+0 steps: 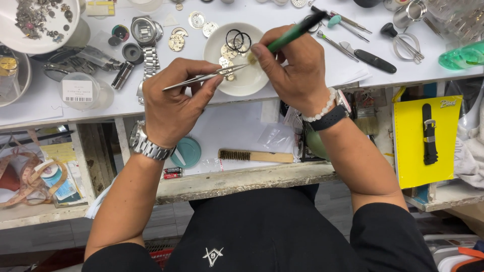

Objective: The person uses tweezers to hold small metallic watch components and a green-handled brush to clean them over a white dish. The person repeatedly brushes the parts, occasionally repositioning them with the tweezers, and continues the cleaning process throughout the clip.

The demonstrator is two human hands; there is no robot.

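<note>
Here, a small watch part sits at the edge of a white dish in the upper middle of the frame, pinned between two tools. The left hand is closed around steel tweezers whose tips reach the part; the right hand pinches a green-handled tool onto it. Judging by this, fine fitting work is under way, calling next for steady, light pressure. A metal-band watch and a brush lie on the surface.

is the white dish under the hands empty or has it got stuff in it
Not empty: the white dish holds two black rings and several small round metal watch parts.
</note>
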